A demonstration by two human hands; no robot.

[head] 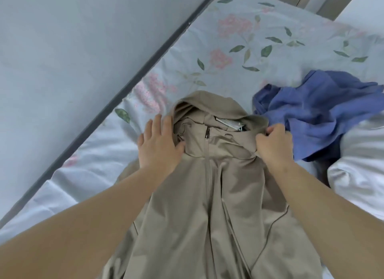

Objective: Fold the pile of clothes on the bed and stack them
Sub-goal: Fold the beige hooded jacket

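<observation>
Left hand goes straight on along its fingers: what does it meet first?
Left hand likely meets only bare sheet beside the hood, then the dark bed edge; depth unclear.

A beige zipped hooded jacket (209, 195) lies front-up on the bed, a crumpled blue garment (324, 116) beside it.

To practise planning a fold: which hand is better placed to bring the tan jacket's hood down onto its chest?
Right. The right hand pinches the hood at its edge. The left hand lies flat against the hood's other side, holding nothing, so it would probably have to take hold first.
</observation>
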